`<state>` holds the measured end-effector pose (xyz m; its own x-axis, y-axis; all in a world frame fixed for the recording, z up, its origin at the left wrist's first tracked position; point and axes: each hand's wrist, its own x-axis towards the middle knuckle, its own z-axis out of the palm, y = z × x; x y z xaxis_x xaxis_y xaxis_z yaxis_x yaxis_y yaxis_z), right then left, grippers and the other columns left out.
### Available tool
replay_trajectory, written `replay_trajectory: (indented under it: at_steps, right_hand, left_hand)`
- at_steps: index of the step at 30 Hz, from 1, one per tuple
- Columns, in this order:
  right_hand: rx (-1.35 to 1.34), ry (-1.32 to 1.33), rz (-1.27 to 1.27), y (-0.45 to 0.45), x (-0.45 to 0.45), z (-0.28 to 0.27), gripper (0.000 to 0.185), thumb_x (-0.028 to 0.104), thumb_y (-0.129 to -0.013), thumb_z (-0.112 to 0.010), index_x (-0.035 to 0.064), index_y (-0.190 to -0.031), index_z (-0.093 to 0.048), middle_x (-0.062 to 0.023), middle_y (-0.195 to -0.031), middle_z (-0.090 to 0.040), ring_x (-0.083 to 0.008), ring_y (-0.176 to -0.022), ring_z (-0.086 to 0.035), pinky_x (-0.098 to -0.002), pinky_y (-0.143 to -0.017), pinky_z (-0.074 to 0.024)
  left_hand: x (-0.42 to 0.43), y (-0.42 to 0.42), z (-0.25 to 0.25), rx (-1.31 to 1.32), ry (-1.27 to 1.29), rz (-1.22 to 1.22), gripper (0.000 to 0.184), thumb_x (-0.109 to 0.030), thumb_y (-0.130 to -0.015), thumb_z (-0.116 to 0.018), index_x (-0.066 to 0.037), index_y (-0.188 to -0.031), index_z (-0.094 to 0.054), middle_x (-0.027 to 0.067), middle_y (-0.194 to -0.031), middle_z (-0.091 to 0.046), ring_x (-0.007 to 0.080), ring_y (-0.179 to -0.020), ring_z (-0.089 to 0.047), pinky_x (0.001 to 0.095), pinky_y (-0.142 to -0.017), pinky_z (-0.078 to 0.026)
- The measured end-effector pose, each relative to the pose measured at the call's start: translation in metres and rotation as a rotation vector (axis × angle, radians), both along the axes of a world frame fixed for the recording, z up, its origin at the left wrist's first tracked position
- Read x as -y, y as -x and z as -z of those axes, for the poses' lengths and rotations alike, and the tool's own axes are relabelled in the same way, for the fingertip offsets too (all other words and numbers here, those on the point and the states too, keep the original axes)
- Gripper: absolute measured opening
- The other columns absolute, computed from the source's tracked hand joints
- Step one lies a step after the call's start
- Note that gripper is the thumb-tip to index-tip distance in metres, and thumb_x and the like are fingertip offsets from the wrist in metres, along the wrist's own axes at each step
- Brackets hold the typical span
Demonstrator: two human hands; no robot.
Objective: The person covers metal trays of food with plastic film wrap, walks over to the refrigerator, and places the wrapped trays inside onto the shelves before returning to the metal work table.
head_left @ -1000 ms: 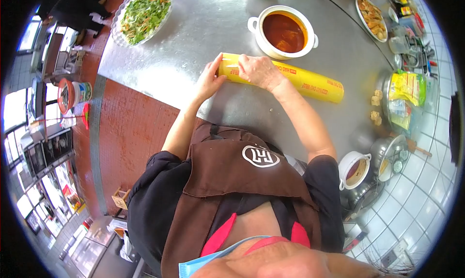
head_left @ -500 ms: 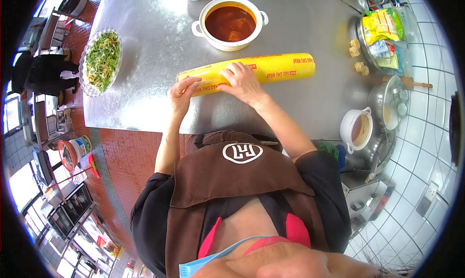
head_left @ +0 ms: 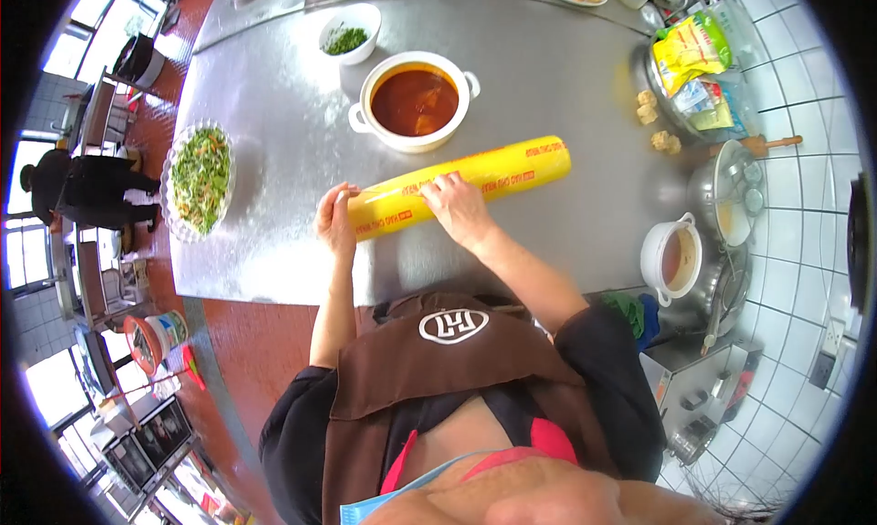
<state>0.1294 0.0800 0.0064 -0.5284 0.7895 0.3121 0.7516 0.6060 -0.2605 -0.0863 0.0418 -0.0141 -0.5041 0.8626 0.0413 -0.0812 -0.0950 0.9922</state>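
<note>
A long yellow roll of cling film (head_left: 512, 170), printed HAO CHU WRAP in red, lies slanted across the steel table. My left hand (head_left: 336, 222) is closed at its left end, fingers curled against the edge. Over the roll's middle, my right hand (head_left: 457, 210) grips from the near side, fingertips on the wrap. Whether a loose film edge is pinched in either hand is too small to tell. Just beyond the roll stands a white two-handled pot (head_left: 414, 145) of red-brown soup or sauce.
A scalloped glass plate (head_left: 168, 182) of shredded greens sits near the left table edge. Behind the pot is a white bowl (head_left: 370, 22) with chopped herbs. At right are a rolling pin (head_left: 776, 143), metal bowls and a small white pot (head_left: 655, 255). Someone in black (head_left: 91, 191) stands far left.
The view has tilted up, so the table's far side now shows and the roll appears lower. My left hand has shifted outward to the roll's left end; my right hand remains on its middle.
</note>
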Motion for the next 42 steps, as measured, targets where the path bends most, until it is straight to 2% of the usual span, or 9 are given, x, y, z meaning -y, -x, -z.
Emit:
replay_trajectory:
  at_steps: [6,11,14,20,26,31,35,37,42]
  right_hand:
    - [-0.024,0.225,0.218,0.01,-0.026,-0.014,0.006,0.011,-0.081,-0.049,0.0056,-0.081,-0.053,-0.0127,-0.077,-0.059,-0.0308,-0.072,-0.06,-0.0422,-0.063,-0.0484]
    - [-0.437,0.745,0.121,0.005,-0.054,-0.02,0.024,0.027,-0.082,-0.062,0.004,-0.085,-0.056,-0.0168,-0.081,-0.061,-0.034,-0.074,-0.06,-0.0408,-0.069,-0.047]
    - [-0.317,0.831,-0.113,-0.002,-0.05,-0.029,0.025,0.028,-0.082,-0.062,0.0043,-0.086,-0.056,-0.0112,-0.074,-0.06,-0.0279,-0.076,-0.061,-0.0394,-0.07,-0.048]
    - [0.27,0.31,-0.002,-0.022,-0.034,-0.024,0.027,0.03,-0.082,-0.061,0.0043,-0.089,-0.056,-0.0137,-0.076,-0.061,-0.0286,-0.075,-0.063,-0.0402,-0.065,-0.0503]
    - [0.178,0.449,0.193,-0.011,-0.029,-0.034,0.021,0.023,-0.083,-0.057,0.0019,-0.081,-0.058,-0.0198,-0.077,-0.062,-0.0319,-0.077,-0.062,-0.0397,-0.067,-0.0499]
    - [-0.246,0.97,0.038,-0.023,-0.043,-0.035,0.025,0.026,-0.081,-0.06,0.0015,-0.081,-0.059,-0.0205,-0.08,-0.063,-0.033,-0.076,-0.062,-0.0411,-0.066,-0.0481]
    - [-0.131,0.818,-0.186,-0.038,-0.034,-0.036,0.023,0.025,-0.082,-0.06,0.0026,-0.077,-0.056,-0.0166,-0.076,-0.063,-0.0317,-0.071,-0.062,-0.0412,-0.063,-0.0477]
    - [0.222,0.416,0.02,-0.041,-0.025,-0.03,0.018,0.021,-0.082,-0.058,0.0038,-0.078,-0.056,-0.0158,-0.074,-0.063,-0.0331,-0.07,-0.062,-0.0434,-0.063,-0.0484]
    - [0.163,0.327,0.209,-0.035,-0.007,-0.027,0.017,0.019,-0.083,-0.057,0.0027,-0.08,-0.055,-0.0158,-0.066,-0.061,-0.0324,-0.061,-0.06,-0.0414,-0.057,-0.0481]
  left_hand:
    - [-0.022,0.002,0.005,-0.021,0.03,0.023,0.014,-0.003,-0.088,-0.053,-0.002,-0.098,-0.063,0.0059,-0.086,-0.065,0.013,-0.082,-0.061,0.0249,-0.078,-0.047]
    - [-0.028,0.007,-0.001,-0.054,0.092,-0.013,0.016,-0.006,-0.087,-0.054,-0.002,-0.099,-0.064,0.0051,-0.084,-0.064,0.012,-0.079,-0.06,0.024,-0.074,-0.048]
    - [-0.026,0.013,0.001,-0.056,0.103,-0.036,0.015,-0.006,-0.087,-0.055,-0.002,-0.098,-0.064,0.0049,-0.083,-0.064,0.0119,-0.077,-0.06,0.0234,-0.073,-0.048]
    - [-0.025,0.013,-0.011,-0.083,0.072,0.015,0.014,-0.005,-0.086,-0.054,-0.002,-0.096,-0.064,0.0037,-0.081,-0.064,0.0107,-0.076,-0.06,0.0228,-0.071,-0.048]
    - [-0.024,0.012,-0.015,-0.063,0.12,0.015,0.015,-0.005,-0.087,-0.053,-0.002,-0.096,-0.064,0.0038,-0.08,-0.064,0.0109,-0.076,-0.06,0.0225,-0.072,-0.047]
    - [-0.015,0.019,-0.011,-0.098,0.071,-0.022,0.015,-0.004,-0.086,-0.053,-0.001,-0.097,-0.064,0.0039,-0.078,-0.063,0.0106,-0.074,-0.06,0.022,-0.071,-0.047]
    - [-0.018,0.021,-0.007,-0.049,0.027,-0.035,0.015,-0.003,-0.086,-0.054,-0.001,-0.096,-0.064,0.0039,-0.077,-0.063,0.0105,-0.073,-0.059,0.0219,-0.071,-0.047]
    - [-0.021,0.023,-0.007,-0.033,0.022,-0.037,0.014,-0.003,-0.086,-0.054,-0.002,-0.095,-0.065,0.003,-0.077,-0.063,0.0099,-0.073,-0.059,0.0215,-0.07,-0.047]
    - [-0.023,0.018,-0.008,-0.01,0.086,-0.02,0.014,-0.003,-0.086,-0.054,-0.004,-0.094,-0.065,0.0021,-0.078,-0.063,0.0093,-0.072,-0.059,0.0211,-0.07,-0.047]
